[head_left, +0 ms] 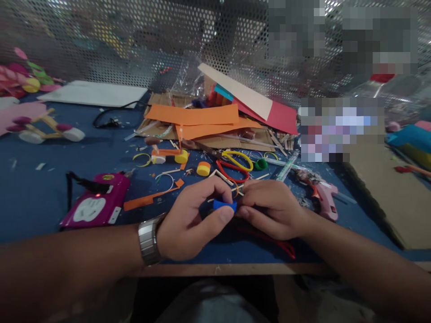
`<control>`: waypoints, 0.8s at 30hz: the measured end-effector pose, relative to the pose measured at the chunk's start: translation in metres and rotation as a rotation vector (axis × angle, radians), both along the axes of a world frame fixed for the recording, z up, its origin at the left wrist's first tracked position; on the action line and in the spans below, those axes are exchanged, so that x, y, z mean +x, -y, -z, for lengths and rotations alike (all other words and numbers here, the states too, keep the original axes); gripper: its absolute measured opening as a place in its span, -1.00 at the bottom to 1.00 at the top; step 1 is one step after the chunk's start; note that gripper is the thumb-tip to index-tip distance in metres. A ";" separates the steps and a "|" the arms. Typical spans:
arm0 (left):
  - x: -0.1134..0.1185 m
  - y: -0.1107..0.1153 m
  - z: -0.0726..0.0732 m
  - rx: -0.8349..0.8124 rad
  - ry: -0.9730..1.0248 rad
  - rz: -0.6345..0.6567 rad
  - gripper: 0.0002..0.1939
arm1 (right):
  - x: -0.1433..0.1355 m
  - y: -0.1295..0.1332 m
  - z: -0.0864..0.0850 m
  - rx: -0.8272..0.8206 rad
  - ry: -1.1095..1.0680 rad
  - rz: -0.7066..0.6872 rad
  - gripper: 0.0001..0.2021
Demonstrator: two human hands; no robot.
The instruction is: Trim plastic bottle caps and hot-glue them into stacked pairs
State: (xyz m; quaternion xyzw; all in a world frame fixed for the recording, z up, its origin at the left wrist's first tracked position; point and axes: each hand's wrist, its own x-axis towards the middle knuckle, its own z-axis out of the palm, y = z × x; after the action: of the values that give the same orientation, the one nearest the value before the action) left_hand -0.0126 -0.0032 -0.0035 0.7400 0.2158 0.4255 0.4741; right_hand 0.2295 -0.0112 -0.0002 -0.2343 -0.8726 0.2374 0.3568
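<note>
A small curved blue piece (pixel 225 206) is pinched between the thumb and fingers of my left hand (pixel 191 220), low over the front of the blue table. My right hand (pixel 272 208) meets it from the right, its fingers closed at the piece's right end; what they grip is hidden. Thin wooden sticks (pixel 222 176) lie just beyond my fingertips. Behind them are scissors with red handles (pixel 232 171) and others with yellow handles (pixel 238 160). An orange and yellow roll (pixel 203 168) stands to their left. Something red (pixel 286 246) lies under my right hand.
A magenta power box (pixel 97 202) with a black cable sits at left, a pink glue gun (pixel 326 199) at right. Orange sheets (pixel 195 115) and cardboard lie at the back. A stick model (pixel 45 127) stands far left; a large cardboard piece (pixel 384 193) covers the right side.
</note>
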 end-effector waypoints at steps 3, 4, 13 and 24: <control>0.000 0.002 0.005 -0.072 0.077 0.017 -0.75 | 0.000 -0.001 -0.002 -0.008 0.013 -0.001 -0.79; -0.001 0.003 0.007 -0.073 0.089 0.027 -0.74 | 0.000 -0.001 -0.002 -0.001 0.015 0.010 -0.81; -0.002 0.004 -0.003 0.179 0.065 0.283 -0.81 | 0.005 -0.011 0.005 0.046 -0.002 0.355 -0.81; 0.004 0.025 0.008 0.182 0.048 0.402 -0.86 | 0.007 -0.014 0.001 0.068 -0.020 0.334 -0.82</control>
State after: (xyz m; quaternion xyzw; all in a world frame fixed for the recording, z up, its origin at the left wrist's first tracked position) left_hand -0.0083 -0.0279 -0.0116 0.7975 0.0133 0.3577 0.4857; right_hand 0.2369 0.0028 -0.0015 -0.3615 -0.8254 0.1476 0.4077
